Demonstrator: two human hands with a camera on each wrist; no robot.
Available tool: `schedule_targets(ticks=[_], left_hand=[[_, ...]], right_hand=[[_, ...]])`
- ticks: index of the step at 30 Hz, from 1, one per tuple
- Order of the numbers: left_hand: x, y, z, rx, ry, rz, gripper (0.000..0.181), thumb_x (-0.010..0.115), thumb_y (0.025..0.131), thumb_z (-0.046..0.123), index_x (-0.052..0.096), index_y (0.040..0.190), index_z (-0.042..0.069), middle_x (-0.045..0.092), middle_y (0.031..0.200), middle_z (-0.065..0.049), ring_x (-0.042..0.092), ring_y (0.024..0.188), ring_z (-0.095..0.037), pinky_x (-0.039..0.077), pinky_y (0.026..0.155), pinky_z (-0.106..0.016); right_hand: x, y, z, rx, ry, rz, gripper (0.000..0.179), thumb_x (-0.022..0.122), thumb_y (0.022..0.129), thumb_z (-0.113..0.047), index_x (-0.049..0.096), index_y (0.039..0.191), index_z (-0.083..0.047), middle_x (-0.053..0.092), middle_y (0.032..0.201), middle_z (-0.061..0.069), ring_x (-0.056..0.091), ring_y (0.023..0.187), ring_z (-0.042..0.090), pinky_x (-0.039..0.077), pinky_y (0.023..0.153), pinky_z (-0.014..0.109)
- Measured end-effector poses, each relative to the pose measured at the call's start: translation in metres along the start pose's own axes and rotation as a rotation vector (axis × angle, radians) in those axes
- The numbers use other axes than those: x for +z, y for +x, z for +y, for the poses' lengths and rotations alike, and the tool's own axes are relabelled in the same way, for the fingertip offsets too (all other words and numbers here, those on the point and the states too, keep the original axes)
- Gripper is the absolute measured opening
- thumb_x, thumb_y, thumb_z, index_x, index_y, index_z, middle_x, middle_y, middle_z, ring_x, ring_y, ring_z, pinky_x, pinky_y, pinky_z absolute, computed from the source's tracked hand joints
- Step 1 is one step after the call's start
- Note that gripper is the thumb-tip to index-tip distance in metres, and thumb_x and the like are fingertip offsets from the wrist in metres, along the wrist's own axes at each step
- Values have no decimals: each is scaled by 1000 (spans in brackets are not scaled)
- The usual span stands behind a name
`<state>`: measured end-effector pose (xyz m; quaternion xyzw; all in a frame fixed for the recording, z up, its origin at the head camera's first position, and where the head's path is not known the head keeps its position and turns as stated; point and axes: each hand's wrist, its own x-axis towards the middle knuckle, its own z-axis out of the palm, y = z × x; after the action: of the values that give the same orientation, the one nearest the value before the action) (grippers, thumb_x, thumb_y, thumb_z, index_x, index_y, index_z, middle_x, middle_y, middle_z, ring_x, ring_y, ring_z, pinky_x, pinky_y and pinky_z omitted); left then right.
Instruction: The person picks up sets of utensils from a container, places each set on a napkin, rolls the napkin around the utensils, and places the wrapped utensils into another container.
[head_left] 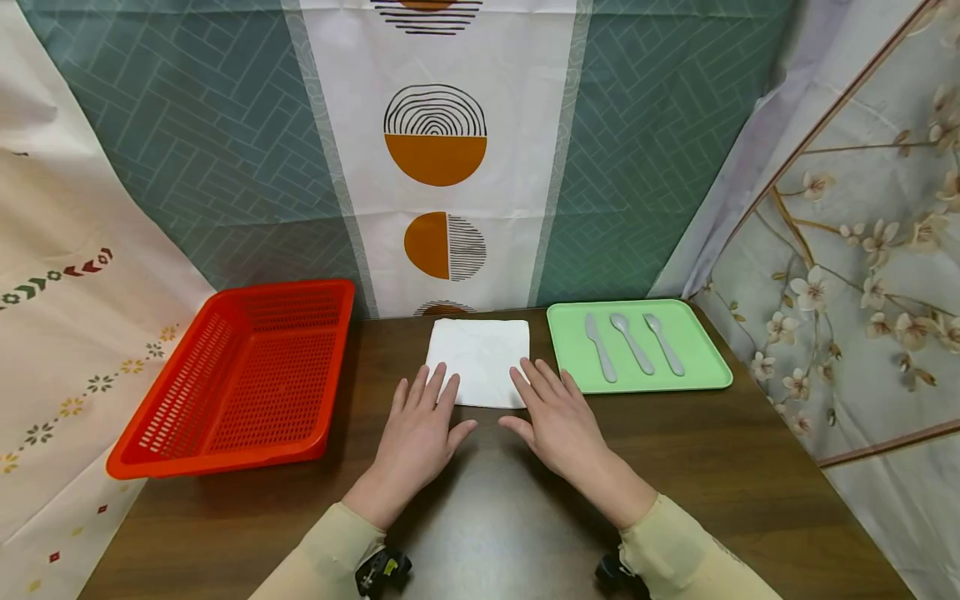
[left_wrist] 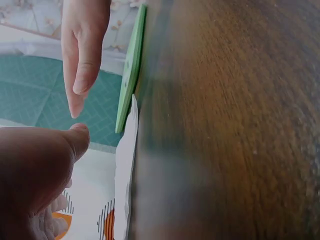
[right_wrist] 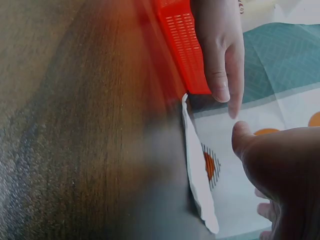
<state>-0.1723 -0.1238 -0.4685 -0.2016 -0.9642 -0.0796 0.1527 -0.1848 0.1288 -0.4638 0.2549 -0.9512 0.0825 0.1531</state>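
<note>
Both hands hover palm down over the table, apart from each other, fingers straight and slightly spread. The left hand (head_left: 422,429) has its fingertips near the left front corner of a folded white cloth (head_left: 480,358); the right hand (head_left: 558,421) overlaps the cloth's right front corner in the head view. Neither hand holds anything. In the wrist views the cloth (left_wrist: 125,170) lies low and flat on the table, with the hands raised above the surface. Right of the cloth is a light green tray (head_left: 637,382) bearing a grey knife (head_left: 600,348), a spoon (head_left: 632,343) and a fork (head_left: 664,344).
A red plastic basket (head_left: 330,375) with slotted walls stands on the left of the brown wooden table (head_left: 480,517). A patterned curtain (head_left: 450,192) hangs behind the table's back edge. Floral fabric (head_left: 847,333) borders the right side, and printed cloth (head_left: 82,350) the left.
</note>
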Motion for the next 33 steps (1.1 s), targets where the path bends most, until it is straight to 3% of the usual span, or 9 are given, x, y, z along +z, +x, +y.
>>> schedule_targets(ticks=[9, 33], left_hand=[[5, 3, 0, -40, -35, -80, 75, 69, 107, 52, 51, 162, 4, 41, 172, -22, 33, 161, -48, 25, 127, -69], [15, 7, -3, -43, -38, -169, 71, 67, 109, 51, 55, 159, 2, 50, 166, -23, 44, 154, -48, 31, 126, -66]], right_hand=[[5, 1, 1, 11, -2, -55, 76, 69, 107, -53, 52, 163, -4, 45, 171, 18, 39, 160, 40, 32, 126, 64], [16, 3, -2, 31, 12, -213, 74, 62, 109, -57, 52, 164, -8, 46, 170, 17, 40, 159, 40, 28, 128, 64]])
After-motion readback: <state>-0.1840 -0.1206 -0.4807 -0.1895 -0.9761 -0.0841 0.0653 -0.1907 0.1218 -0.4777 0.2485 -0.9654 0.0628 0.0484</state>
